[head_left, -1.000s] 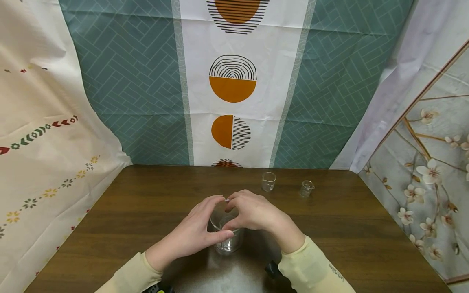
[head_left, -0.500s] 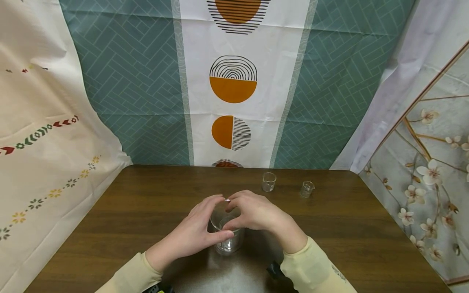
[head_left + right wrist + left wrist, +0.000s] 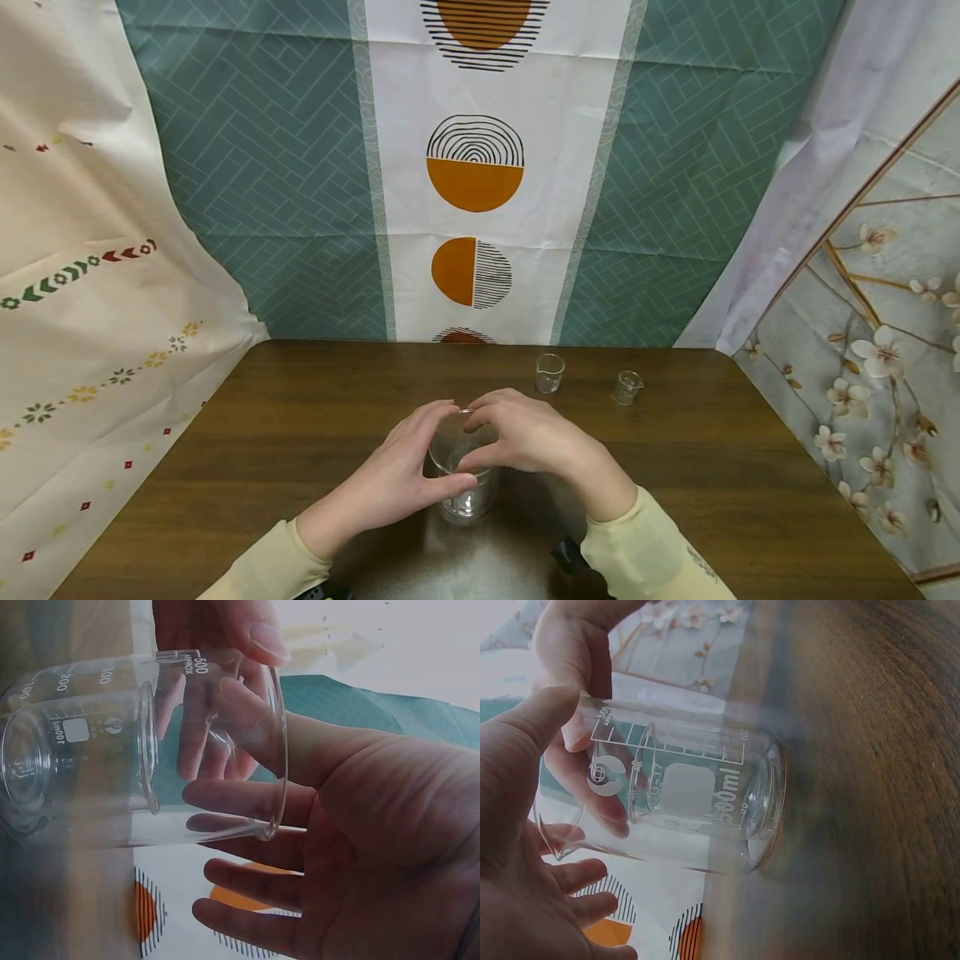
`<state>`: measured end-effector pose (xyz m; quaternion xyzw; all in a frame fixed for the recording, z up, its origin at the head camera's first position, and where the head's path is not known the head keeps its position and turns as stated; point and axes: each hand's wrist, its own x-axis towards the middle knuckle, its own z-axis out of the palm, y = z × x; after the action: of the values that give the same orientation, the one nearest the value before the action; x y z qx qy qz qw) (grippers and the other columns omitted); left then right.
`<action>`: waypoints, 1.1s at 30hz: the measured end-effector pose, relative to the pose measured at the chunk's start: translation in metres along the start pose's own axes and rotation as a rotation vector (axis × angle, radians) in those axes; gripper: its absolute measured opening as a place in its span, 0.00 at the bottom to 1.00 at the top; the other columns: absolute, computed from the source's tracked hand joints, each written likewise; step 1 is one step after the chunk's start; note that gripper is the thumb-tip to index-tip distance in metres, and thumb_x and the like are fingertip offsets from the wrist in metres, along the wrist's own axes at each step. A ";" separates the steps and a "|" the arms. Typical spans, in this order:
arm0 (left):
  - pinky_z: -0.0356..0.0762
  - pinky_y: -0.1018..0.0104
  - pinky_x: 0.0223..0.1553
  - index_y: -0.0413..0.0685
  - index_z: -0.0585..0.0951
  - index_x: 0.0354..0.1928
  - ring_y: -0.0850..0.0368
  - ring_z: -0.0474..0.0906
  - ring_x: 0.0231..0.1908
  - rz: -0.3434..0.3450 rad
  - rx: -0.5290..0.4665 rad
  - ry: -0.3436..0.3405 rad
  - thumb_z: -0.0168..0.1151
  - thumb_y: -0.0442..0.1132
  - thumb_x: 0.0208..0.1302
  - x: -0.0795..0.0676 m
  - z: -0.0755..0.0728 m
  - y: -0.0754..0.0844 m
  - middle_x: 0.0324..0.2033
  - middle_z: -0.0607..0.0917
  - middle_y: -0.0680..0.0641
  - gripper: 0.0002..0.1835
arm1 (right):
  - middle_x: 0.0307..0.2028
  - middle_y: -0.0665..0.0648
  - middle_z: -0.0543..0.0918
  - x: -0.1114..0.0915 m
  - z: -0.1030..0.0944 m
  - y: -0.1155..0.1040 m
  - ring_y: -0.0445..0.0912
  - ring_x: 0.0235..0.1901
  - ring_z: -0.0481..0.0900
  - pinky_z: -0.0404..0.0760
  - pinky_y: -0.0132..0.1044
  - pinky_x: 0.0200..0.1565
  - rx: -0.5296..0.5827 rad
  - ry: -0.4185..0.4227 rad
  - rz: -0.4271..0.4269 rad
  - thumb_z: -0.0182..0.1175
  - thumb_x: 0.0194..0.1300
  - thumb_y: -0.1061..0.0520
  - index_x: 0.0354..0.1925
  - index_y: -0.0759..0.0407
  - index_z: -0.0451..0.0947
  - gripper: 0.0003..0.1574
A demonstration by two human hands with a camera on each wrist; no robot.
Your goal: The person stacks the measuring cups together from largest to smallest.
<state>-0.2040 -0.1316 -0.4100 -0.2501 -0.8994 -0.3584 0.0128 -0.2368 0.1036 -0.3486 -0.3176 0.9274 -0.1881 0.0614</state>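
Note:
A large clear glass beaker (image 3: 487, 493) marked 500ml stands on the table before me. Inside it, at the bottom, sits a smaller beaker (image 3: 77, 730), marked 100ml, as the right wrist view shows through the glass. My left hand (image 3: 397, 471) holds the large beaker by its upper left side, thumb across the near rim and fingers round the far side. Over the mouth of the large beaker my right hand (image 3: 521, 429) is spread, its thumb and index fingertips overlapping the opening. Nothing is between those fingers, and they stand apart from the smaller beaker.
Two little glass beakers stand toward the back of the wooden table (image 3: 697, 475): one beaker (image 3: 550, 373) right of centre, another beaker (image 3: 628, 387) farther right. Behind the table edge hangs a green and white patterned cloth (image 3: 300, 208), with light printed cloths at both sides.
My right hand and forearm have shifted slightly to the right. The left hand and the large beaker stay in place.

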 end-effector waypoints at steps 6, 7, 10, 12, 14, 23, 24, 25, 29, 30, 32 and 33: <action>0.62 0.29 0.76 0.52 0.67 0.82 0.41 0.60 0.82 0.002 0.003 0.004 0.74 0.72 0.65 -0.001 0.001 0.000 0.82 0.66 0.49 0.53 | 0.67 0.51 0.84 -0.004 -0.002 0.003 0.51 0.72 0.75 0.79 0.58 0.66 0.005 0.028 -0.026 0.82 0.64 0.40 0.56 0.51 0.92 0.27; 0.62 0.29 0.76 0.52 0.67 0.82 0.41 0.60 0.82 0.003 0.004 0.005 0.74 0.72 0.65 -0.001 0.001 0.000 0.82 0.66 0.49 0.52 | 0.67 0.51 0.84 -0.004 -0.003 0.003 0.51 0.72 0.75 0.79 0.57 0.66 0.006 0.031 -0.028 0.82 0.64 0.40 0.56 0.51 0.92 0.28; 0.62 0.29 0.76 0.51 0.67 0.82 0.40 0.60 0.82 0.003 0.007 0.006 0.75 0.71 0.66 -0.002 0.001 0.000 0.82 0.66 0.49 0.52 | 0.67 0.51 0.84 -0.006 -0.004 0.005 0.51 0.72 0.75 0.79 0.57 0.66 0.003 0.037 -0.029 0.82 0.64 0.40 0.57 0.50 0.92 0.28; 0.63 0.29 0.75 0.52 0.67 0.82 0.40 0.60 0.81 0.002 0.007 0.007 0.75 0.71 0.66 -0.002 0.002 0.000 0.82 0.66 0.49 0.52 | 0.68 0.51 0.84 -0.007 -0.005 0.006 0.51 0.73 0.75 0.79 0.57 0.66 0.003 0.040 -0.029 0.82 0.64 0.41 0.57 0.50 0.92 0.28; 0.63 0.29 0.75 0.52 0.67 0.82 0.40 0.60 0.81 0.001 0.007 0.007 0.75 0.71 0.66 -0.002 0.002 0.000 0.82 0.66 0.49 0.52 | 0.68 0.52 0.84 -0.008 -0.005 0.007 0.52 0.73 0.75 0.79 0.58 0.66 0.007 0.041 -0.032 0.82 0.64 0.41 0.58 0.50 0.92 0.28; 0.63 0.28 0.75 0.53 0.67 0.82 0.40 0.61 0.81 -0.011 0.012 0.009 0.75 0.71 0.66 -0.001 0.003 0.001 0.82 0.66 0.49 0.52 | 0.68 0.52 0.84 -0.014 -0.010 0.010 0.52 0.72 0.75 0.78 0.58 0.67 0.038 0.062 -0.043 0.81 0.66 0.40 0.58 0.49 0.91 0.27; 0.63 0.28 0.75 0.53 0.67 0.82 0.40 0.61 0.81 -0.010 0.013 0.010 0.75 0.70 0.66 -0.001 0.003 0.002 0.82 0.66 0.48 0.52 | 0.68 0.52 0.84 -0.015 -0.011 0.011 0.52 0.72 0.75 0.78 0.59 0.67 0.041 0.063 -0.044 0.81 0.66 0.40 0.58 0.48 0.91 0.27; 0.63 0.28 0.75 0.52 0.67 0.82 0.40 0.61 0.81 -0.009 0.013 0.011 0.75 0.70 0.66 -0.001 0.003 0.002 0.82 0.66 0.48 0.52 | 0.68 0.52 0.84 -0.016 -0.011 0.012 0.52 0.72 0.75 0.78 0.59 0.68 0.044 0.066 -0.044 0.81 0.66 0.40 0.58 0.48 0.91 0.27; 0.64 0.29 0.75 0.52 0.68 0.82 0.40 0.62 0.81 -0.004 0.014 0.019 0.76 0.70 0.66 -0.001 0.003 0.002 0.81 0.67 0.49 0.52 | 0.68 0.51 0.84 -0.019 -0.014 0.014 0.52 0.72 0.75 0.77 0.59 0.67 0.063 0.075 -0.034 0.80 0.67 0.41 0.59 0.46 0.91 0.25; 0.64 0.30 0.75 0.52 0.68 0.82 0.40 0.62 0.80 -0.002 0.013 0.021 0.76 0.70 0.66 -0.002 0.003 0.002 0.81 0.67 0.49 0.52 | 0.68 0.50 0.84 -0.019 -0.015 0.015 0.51 0.72 0.75 0.77 0.59 0.68 0.068 0.078 -0.030 0.80 0.67 0.41 0.59 0.45 0.91 0.25; 0.65 0.30 0.75 0.53 0.68 0.81 0.40 0.62 0.80 0.002 0.015 0.024 0.76 0.69 0.66 -0.002 0.004 0.002 0.81 0.67 0.49 0.51 | 0.68 0.48 0.84 -0.021 -0.016 0.016 0.51 0.72 0.75 0.78 0.59 0.67 0.072 0.086 -0.022 0.80 0.67 0.41 0.59 0.44 0.90 0.25; 0.65 0.31 0.75 0.53 0.68 0.81 0.40 0.63 0.80 0.005 0.016 0.026 0.76 0.69 0.66 -0.002 0.004 0.002 0.81 0.67 0.49 0.51 | 0.67 0.48 0.84 -0.021 -0.017 0.017 0.50 0.72 0.75 0.77 0.59 0.67 0.072 0.091 -0.016 0.80 0.68 0.41 0.59 0.44 0.90 0.25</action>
<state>-0.2008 -0.1283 -0.4118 -0.2475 -0.9014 -0.3542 0.0275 -0.2337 0.1344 -0.3394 -0.3138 0.9192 -0.2362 0.0289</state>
